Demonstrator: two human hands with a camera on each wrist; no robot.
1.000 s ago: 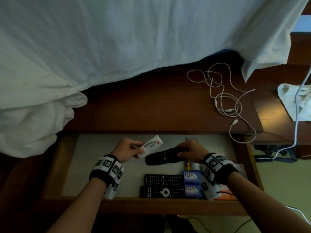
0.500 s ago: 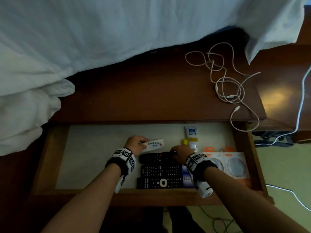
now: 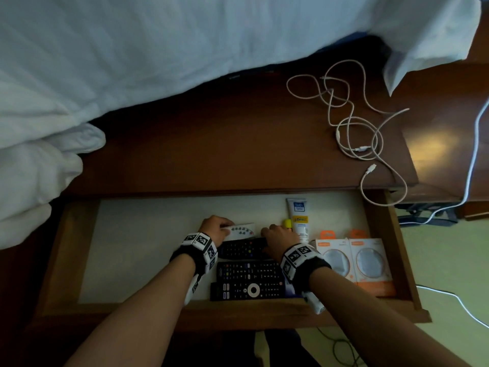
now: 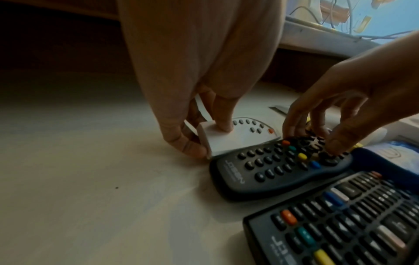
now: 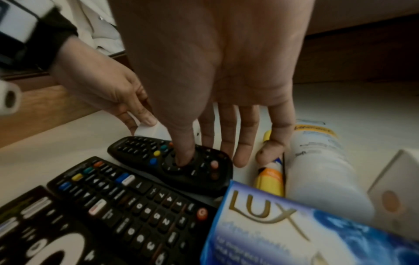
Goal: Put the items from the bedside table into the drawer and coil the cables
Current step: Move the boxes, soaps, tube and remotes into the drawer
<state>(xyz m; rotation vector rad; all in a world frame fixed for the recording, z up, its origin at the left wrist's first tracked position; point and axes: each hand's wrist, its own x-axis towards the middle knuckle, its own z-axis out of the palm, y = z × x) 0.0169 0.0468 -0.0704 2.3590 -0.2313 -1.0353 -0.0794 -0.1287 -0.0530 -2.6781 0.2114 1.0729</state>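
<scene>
Both hands are down in the open drawer (image 3: 238,311). My left hand (image 3: 215,227) pinches the left end of a small white remote (image 3: 240,230), thumb on top, its edge on the drawer floor (image 4: 240,138). My right hand (image 3: 277,238) holds the right end of a curved black remote (image 3: 242,250), which lies flat just in front of the white one. Its thumb presses the buttons (image 5: 183,157) and the fingers reach down behind the far edge. A tangled pinkish-white cable (image 3: 352,128) lies loose on the bedside table top, one end hanging over the drawer's right corner.
Two flat black remotes (image 3: 248,271) (image 3: 248,290) lie at the drawer front. A Lux soap box (image 5: 272,224), yellow stick (image 5: 269,177), white tube (image 3: 299,218) and two orange packs (image 3: 354,263) fill the right. White bedding (image 3: 158,49) overhangs the table's back. Another white cable (image 3: 473,154) hangs at right.
Both hands have come down into the drawer with their remotes. The black remote now lies flat behind the two others, and the white remote has been lowered to the drawer floor behind it.
</scene>
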